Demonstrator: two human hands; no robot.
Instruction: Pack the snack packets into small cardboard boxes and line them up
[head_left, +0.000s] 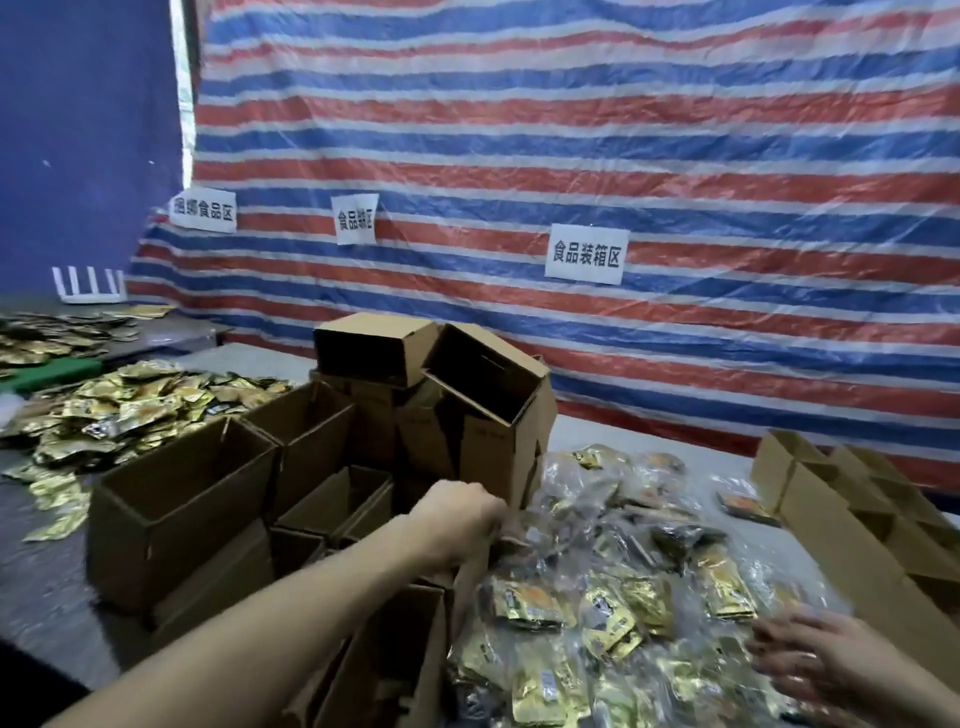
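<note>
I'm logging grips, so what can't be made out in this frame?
Head view:
- Left hand: fingers hidden behind its own back; grip unknown.
- Right hand: motion-blurred; contact with the snack packets unclear.
- Packet print: too small and blurred.
- Right-side boxes: cut off by the frame edge.

left hand (459, 518) extended forward, knuckles up, fingertips hidden; right hand (810, 661) flat, fingers spread.

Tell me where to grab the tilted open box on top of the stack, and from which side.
Probably best: pinch the near wall of the tilted open box at its rim, thumb inside, coming from the front and above. Its mouth tips toward the camera, leaving that edge exposed, while the box lying on its side crowds its left.
</note>
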